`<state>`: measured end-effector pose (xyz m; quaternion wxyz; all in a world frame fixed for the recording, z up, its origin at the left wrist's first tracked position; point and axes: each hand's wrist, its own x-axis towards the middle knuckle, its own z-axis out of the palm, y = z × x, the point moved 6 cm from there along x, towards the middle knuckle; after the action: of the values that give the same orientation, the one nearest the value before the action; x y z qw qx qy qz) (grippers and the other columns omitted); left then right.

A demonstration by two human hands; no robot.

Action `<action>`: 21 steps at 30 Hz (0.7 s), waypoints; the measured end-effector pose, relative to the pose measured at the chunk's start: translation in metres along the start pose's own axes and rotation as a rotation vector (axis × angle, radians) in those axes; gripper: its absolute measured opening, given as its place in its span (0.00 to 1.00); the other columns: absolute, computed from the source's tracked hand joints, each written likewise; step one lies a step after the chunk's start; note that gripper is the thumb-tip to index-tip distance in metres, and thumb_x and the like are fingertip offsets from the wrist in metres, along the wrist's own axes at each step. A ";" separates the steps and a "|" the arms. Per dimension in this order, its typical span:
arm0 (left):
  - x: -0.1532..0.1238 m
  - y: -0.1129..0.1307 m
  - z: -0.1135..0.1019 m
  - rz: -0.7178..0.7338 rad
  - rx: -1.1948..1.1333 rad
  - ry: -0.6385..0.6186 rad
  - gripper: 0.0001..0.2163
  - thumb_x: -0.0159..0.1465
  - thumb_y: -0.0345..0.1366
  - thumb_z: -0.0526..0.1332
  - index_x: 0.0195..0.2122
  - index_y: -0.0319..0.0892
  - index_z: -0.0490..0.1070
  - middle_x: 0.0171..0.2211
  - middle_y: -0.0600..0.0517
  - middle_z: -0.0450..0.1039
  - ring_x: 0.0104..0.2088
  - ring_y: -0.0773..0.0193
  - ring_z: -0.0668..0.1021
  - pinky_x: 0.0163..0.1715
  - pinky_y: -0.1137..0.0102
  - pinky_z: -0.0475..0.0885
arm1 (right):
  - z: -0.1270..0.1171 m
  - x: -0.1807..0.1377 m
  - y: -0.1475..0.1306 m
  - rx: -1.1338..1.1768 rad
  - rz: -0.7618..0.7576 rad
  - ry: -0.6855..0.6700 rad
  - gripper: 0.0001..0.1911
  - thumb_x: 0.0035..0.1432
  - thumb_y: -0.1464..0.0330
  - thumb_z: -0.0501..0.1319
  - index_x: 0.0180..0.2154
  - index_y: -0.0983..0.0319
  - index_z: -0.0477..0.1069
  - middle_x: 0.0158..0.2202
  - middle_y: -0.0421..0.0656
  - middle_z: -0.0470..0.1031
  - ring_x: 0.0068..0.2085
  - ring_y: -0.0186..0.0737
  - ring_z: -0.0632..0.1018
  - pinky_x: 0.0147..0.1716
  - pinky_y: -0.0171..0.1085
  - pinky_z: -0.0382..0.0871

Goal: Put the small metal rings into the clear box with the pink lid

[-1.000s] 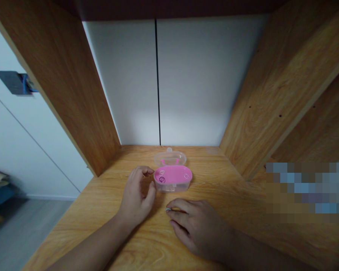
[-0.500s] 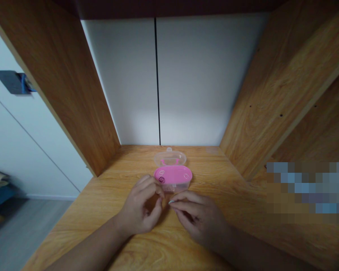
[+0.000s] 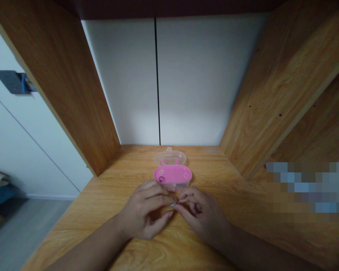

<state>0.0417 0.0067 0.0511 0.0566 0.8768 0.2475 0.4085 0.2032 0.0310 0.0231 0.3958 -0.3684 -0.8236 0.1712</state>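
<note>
A small pink oval box (image 3: 173, 175) stands on the wooden desk (image 3: 243, 210) with its clear lid (image 3: 170, 157) folded back behind it. A few tiny rings lie inside the box. Just in front of it, my left hand (image 3: 147, 214) and my right hand (image 3: 199, 214) meet fingertip to fingertip. Both pinch a tiny pale ring-like thing (image 3: 173, 204) between them, too small to name for sure.
Wooden side panels (image 3: 73, 86) rise left and right of the desk, with a white back wall (image 3: 186, 82) behind. A blurred patch (image 3: 307, 192) covers part of the desk at the right. Floor shows at the lower left.
My left hand left the box's side and came in front of it. My right hand lifted off the desk with the tiny thing, and both hands now pinch it together.
</note>
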 end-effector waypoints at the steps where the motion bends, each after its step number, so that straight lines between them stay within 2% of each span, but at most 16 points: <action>1: -0.001 0.000 0.001 0.007 0.009 -0.002 0.15 0.61 0.28 0.64 0.49 0.47 0.76 0.38 0.46 0.80 0.37 0.56 0.80 0.37 0.60 0.75 | 0.001 0.000 0.001 0.017 0.008 -0.005 0.05 0.61 0.66 0.63 0.39 0.59 0.71 0.20 0.33 0.72 0.17 0.30 0.67 0.19 0.29 0.57; 7: -0.004 -0.005 0.001 -0.018 0.066 0.006 0.10 0.65 0.26 0.62 0.46 0.45 0.75 0.37 0.47 0.81 0.38 0.58 0.80 0.39 0.62 0.75 | 0.002 0.002 0.004 0.054 0.040 -0.043 0.08 0.61 0.67 0.62 0.43 0.58 0.72 0.28 0.38 0.81 0.20 0.31 0.71 0.22 0.30 0.63; 10: -0.005 -0.008 -0.004 -0.055 0.072 0.082 0.08 0.66 0.26 0.60 0.43 0.44 0.73 0.35 0.47 0.80 0.36 0.59 0.79 0.37 0.64 0.75 | 0.007 0.002 -0.001 -0.051 -0.024 -0.156 0.04 0.62 0.69 0.62 0.39 0.58 0.74 0.32 0.39 0.81 0.26 0.34 0.77 0.28 0.32 0.67; 12: -0.004 -0.009 -0.008 -0.081 0.083 0.144 0.06 0.66 0.26 0.60 0.41 0.43 0.73 0.33 0.48 0.79 0.34 0.61 0.79 0.35 0.66 0.75 | 0.012 0.000 -0.004 -0.165 -0.070 -0.242 0.05 0.63 0.70 0.61 0.36 0.57 0.76 0.32 0.39 0.80 0.31 0.36 0.79 0.32 0.33 0.68; 16: -0.003 -0.006 -0.010 -0.045 0.096 0.180 0.09 0.64 0.24 0.62 0.43 0.43 0.74 0.34 0.48 0.81 0.34 0.61 0.80 0.36 0.67 0.76 | 0.020 -0.002 -0.006 -0.352 -0.087 -0.359 0.06 0.64 0.69 0.61 0.41 0.57 0.77 0.36 0.40 0.80 0.36 0.41 0.81 0.35 0.37 0.70; 21: -0.001 -0.002 -0.009 0.004 0.089 0.181 0.13 0.63 0.24 0.64 0.46 0.45 0.76 0.36 0.48 0.83 0.36 0.59 0.82 0.37 0.64 0.76 | 0.026 -0.001 -0.007 -0.393 -0.128 -0.413 0.06 0.67 0.70 0.60 0.39 0.59 0.76 0.37 0.40 0.80 0.37 0.41 0.82 0.36 0.37 0.71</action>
<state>0.0335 0.0068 0.0563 -0.0057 0.8384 0.2679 0.4747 0.1804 0.0252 0.0106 0.1506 -0.3429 -0.9256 0.0545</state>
